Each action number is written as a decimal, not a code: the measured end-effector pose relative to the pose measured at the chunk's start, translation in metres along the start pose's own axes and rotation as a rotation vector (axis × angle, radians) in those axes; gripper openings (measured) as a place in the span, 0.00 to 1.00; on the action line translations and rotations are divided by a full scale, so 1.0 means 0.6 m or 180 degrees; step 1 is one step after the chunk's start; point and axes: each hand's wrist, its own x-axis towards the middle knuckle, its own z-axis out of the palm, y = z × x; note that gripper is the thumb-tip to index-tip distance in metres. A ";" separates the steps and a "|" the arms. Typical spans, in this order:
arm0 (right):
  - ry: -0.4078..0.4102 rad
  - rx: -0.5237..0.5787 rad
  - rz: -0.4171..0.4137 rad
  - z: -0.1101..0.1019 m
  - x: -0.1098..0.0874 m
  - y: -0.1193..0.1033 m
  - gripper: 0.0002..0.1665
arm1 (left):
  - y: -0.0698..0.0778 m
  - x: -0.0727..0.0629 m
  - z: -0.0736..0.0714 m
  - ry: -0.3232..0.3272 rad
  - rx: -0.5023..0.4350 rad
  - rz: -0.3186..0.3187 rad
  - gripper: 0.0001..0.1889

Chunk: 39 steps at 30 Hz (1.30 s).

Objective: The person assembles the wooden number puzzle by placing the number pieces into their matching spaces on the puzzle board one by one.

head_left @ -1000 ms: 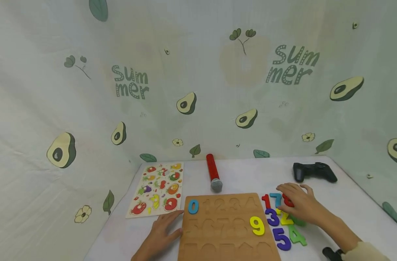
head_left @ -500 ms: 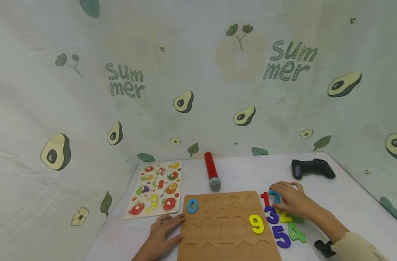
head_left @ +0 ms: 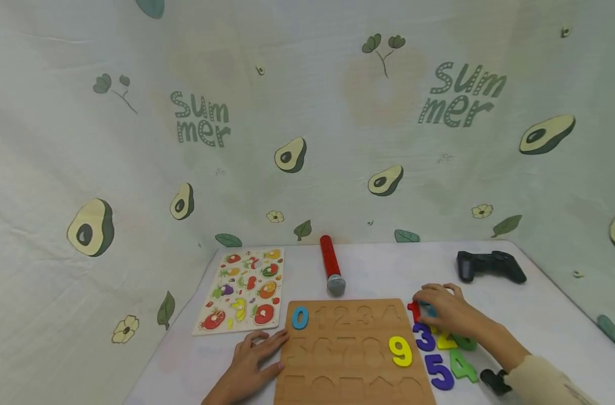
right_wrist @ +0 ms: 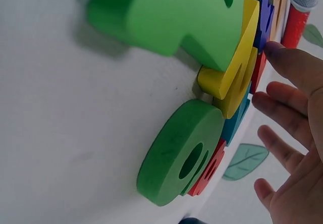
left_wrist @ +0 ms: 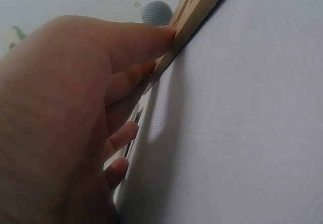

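Note:
My left hand (head_left: 248,360) touches the left edge of a wooden number board (head_left: 338,360); its thumb and fingers rest against the rim (left_wrist: 181,32) in the left wrist view. A blue 0 (head_left: 299,318) and a yellow 9 (head_left: 401,351) are on the board. Right of it, my right hand (head_left: 451,309) reaches over the loose numbers. Its thumb and fingertips are at a red 1 (head_left: 414,311), on either side of it in the right wrist view. Close by lie a purple 3 (head_left: 424,337), a yellow 2 (head_left: 446,341), a purple 5 (head_left: 439,372) and a green 4 (head_left: 462,365).
A red microphone (head_left: 330,259) lies behind the board. A fruit picture board (head_left: 242,292) is at the left, a black game controller (head_left: 489,266) at the back right. A small black object (head_left: 494,382) lies beside the right sleeve. Patterned cloth (head_left: 338,112) hangs behind the table.
My right hand has moved left, from the red 8 past the blue 7 to the red 1. The left hand stays at the board's edge.

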 end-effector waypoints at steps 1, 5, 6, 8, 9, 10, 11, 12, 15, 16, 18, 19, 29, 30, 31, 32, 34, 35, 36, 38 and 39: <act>-0.0026 0.0019 0.0001 0.000 0.002 0.000 0.21 | 0.000 0.000 0.000 0.0014 0.0000 0.0013 0.29; -0.0064 0.0065 -0.0010 0.000 0.009 0.002 0.17 | 0.002 0.000 -0.001 0.0054 -0.0019 0.0059 0.29; -0.0070 0.0069 -0.0002 0.001 0.010 0.002 0.16 | 0.003 0.000 -0.002 0.0062 -0.0022 0.0072 0.28; -0.0083 0.0064 -0.0005 0.002 0.012 0.004 0.14 | 0.004 -0.002 -0.003 0.0092 -0.0050 0.0108 0.28; -0.0095 0.0059 -0.0005 0.003 0.013 0.005 0.14 | 0.005 -0.002 -0.004 0.0097 -0.0060 0.0110 0.28; -0.0110 0.0058 0.0001 0.003 0.012 0.006 0.14 | 0.006 -0.003 -0.003 0.0099 -0.0066 0.0118 0.28; -0.0121 0.0058 -0.0003 0.004 0.012 0.006 0.14 | 0.007 -0.003 -0.004 0.0110 -0.0064 0.0131 0.28; -0.0140 0.0063 0.0023 0.004 0.011 0.007 0.15 | 0.007 -0.003 -0.003 0.0122 -0.0050 0.0142 0.28; -0.0200 0.0028 0.0049 0.004 0.010 0.009 0.21 | 0.008 -0.002 -0.005 0.0121 -0.0034 0.0143 0.28; -0.0219 0.0009 0.0060 0.004 0.010 0.010 0.23 | 0.009 -0.001 -0.005 0.0111 -0.0032 0.0137 0.28; -0.0255 -0.0022 0.0072 0.006 0.010 0.011 0.26 | 0.009 -0.001 -0.007 0.0072 -0.0058 0.0105 0.28; -0.0263 -0.0035 0.0069 0.006 0.011 0.012 0.26 | 0.009 -0.001 -0.008 0.0042 -0.0076 0.0081 0.28; -0.0211 -0.0055 0.0085 0.011 0.016 0.015 0.25 | 0.004 0.000 -0.002 0.0032 -0.0113 0.0074 0.28; -0.0236 -0.0046 0.0117 0.010 0.017 0.015 0.26 | 0.004 -0.001 -0.001 0.0022 -0.0125 0.0058 0.28; -0.0258 -0.0049 0.0123 0.010 0.017 0.015 0.28 | 0.004 -0.001 -0.001 0.0010 -0.0127 0.0044 0.29; -0.0275 -0.0046 0.0129 0.009 0.018 0.015 0.29 | 0.005 -0.001 -0.002 -0.0002 -0.0136 0.0029 0.29; -0.0291 -0.0057 0.0143 0.009 0.018 0.015 0.31 | 0.005 -0.002 -0.002 -0.0019 -0.0127 0.0009 0.29; -0.0285 -0.0053 0.0145 0.009 0.019 0.015 0.31 | 0.006 -0.002 -0.003 -0.0024 -0.0120 0.0003 0.29; -0.0272 -0.0057 0.0128 0.009 0.019 0.015 0.31 | 0.006 -0.002 -0.003 -0.0027 -0.0116 -0.0006 0.29; -0.0238 -0.0022 0.0121 0.010 0.019 0.015 0.30 | 0.007 -0.002 -0.004 -0.0028 -0.0105 -0.0012 0.29; -0.0219 -0.0011 0.0121 0.011 0.019 0.016 0.29 | 0.007 -0.001 -0.004 -0.0033 -0.0102 -0.0018 0.29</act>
